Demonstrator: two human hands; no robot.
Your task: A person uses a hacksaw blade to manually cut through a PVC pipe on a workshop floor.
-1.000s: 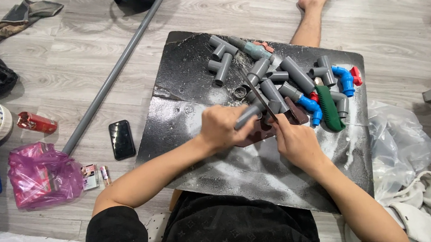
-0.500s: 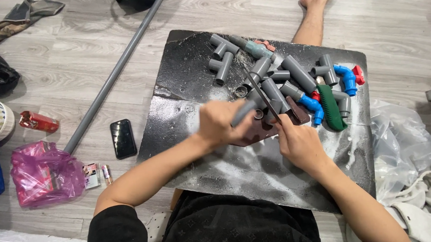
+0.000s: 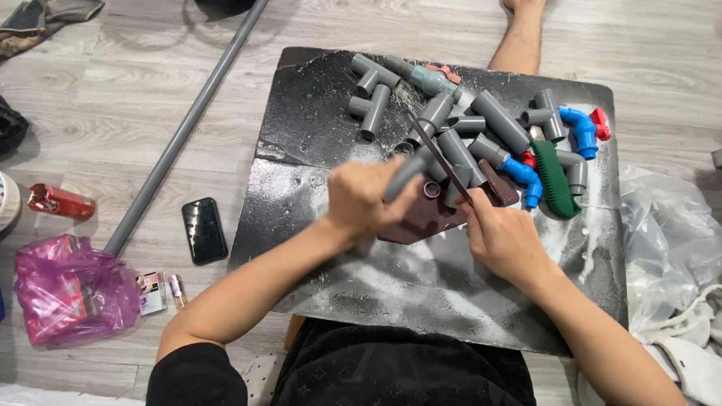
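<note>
While we sit at black board (image 3: 309,132), left hand (image 3: 361,196) clamps short grey pipe (image 3: 403,177) over brown block (image 3: 414,218) (steady support); right hand (image 3: 496,236) grips thin blade (image 3: 438,154) angled across pipe. Fittings pile (image 3: 488,128) just beyond.

The board (image 3: 310,156) was black, dusted with white powder, and the pipe fittings (image 3: 499,120) heaped on it were mostly grey, with two blue elbows (image 3: 581,130), a red cap (image 3: 600,123) and a green brush (image 3: 555,178). On the pale grey wood-grain floor (image 3: 129,91) lay a grey pipe (image 3: 187,121), a black phone (image 3: 204,229), a red can (image 3: 61,202) and a pink plastic bag (image 3: 68,289). The person's shirt (image 3: 369,381) was black with a faint repeating pattern.
</note>
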